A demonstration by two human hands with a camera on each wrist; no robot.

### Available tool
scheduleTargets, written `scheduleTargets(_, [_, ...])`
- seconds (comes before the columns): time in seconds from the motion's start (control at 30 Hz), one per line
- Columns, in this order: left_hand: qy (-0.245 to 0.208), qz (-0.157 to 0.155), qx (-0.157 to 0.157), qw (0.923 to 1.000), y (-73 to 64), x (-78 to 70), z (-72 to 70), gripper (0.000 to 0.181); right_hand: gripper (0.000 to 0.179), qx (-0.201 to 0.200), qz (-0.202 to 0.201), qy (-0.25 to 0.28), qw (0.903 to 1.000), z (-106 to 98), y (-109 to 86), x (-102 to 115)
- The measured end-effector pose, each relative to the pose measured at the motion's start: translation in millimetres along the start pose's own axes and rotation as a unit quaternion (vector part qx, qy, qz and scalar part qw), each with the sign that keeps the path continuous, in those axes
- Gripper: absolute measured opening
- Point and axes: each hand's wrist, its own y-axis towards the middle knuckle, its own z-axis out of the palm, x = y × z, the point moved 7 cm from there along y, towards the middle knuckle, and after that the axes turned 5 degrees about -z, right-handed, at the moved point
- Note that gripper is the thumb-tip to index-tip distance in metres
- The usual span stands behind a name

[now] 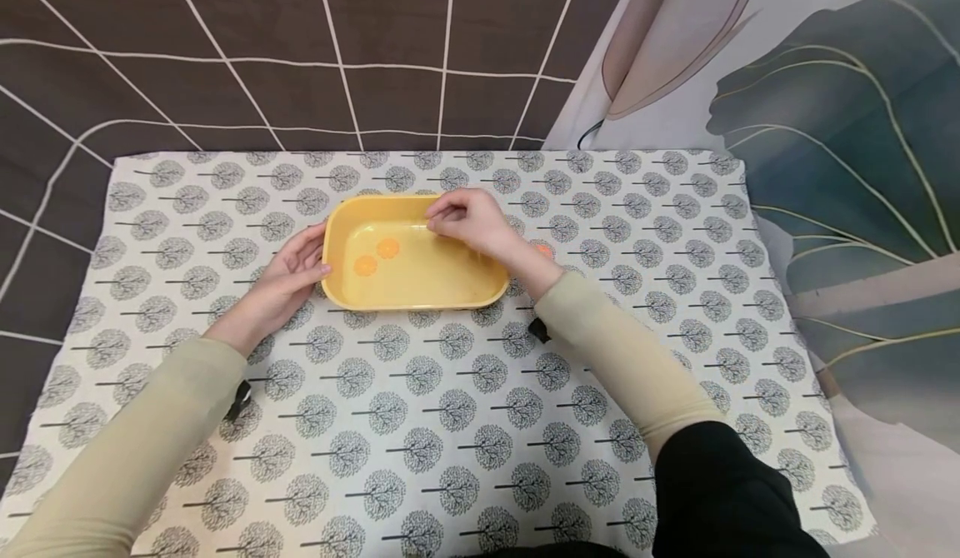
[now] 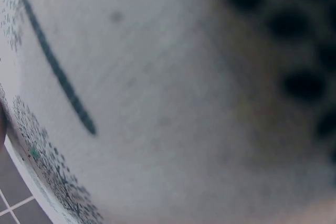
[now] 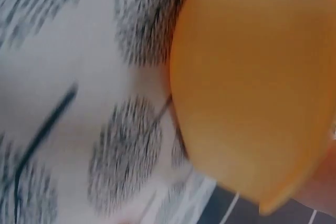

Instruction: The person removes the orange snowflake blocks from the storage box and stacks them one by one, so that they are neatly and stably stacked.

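Note:
A shallow yellow basin (image 1: 416,296) with rounded corners sits on the patterned cloth. My left hand (image 1: 288,271) holds its left end, thumb at the rim and the other fingers along the outer wall. Two orange slice-shaped pieces (image 1: 377,256) lie on the basin floor, towards the left. Over the basin's right part, my right hand (image 1: 472,221) has thumb and fingertips close together; I cannot tell whether something small is between them. In the right wrist view, the basin's outer wall (image 3: 252,77) fills much of the picture.
A small reddish-orange piece (image 1: 543,250) lies on the cloth right of the basin, partly behind the right wrist. The tree-print cloth (image 1: 420,500) covers the table. A dark tiled-pattern curtain (image 1: 390,33) hangs behind, and a leaf-patterned one (image 1: 847,166) is on the right.

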Motion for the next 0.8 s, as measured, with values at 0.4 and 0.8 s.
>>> scheduleTargets(0.4, [0.001, -0.002, 0.0, 1.0, 2.0, 0.5, -1.5, 0.077, 0.02, 0.034, -0.081, -0.082, 0.9928, 51.7, 19.4, 4.4])
scheduleTargets(0.8, [0.002, -0.004, -0.001, 1.0, 0.7, -1.0, -1.4, 0.077, 0.027, 0.069, -0.087, -0.103, 0.9885, 77.3, 23.7, 5.7])
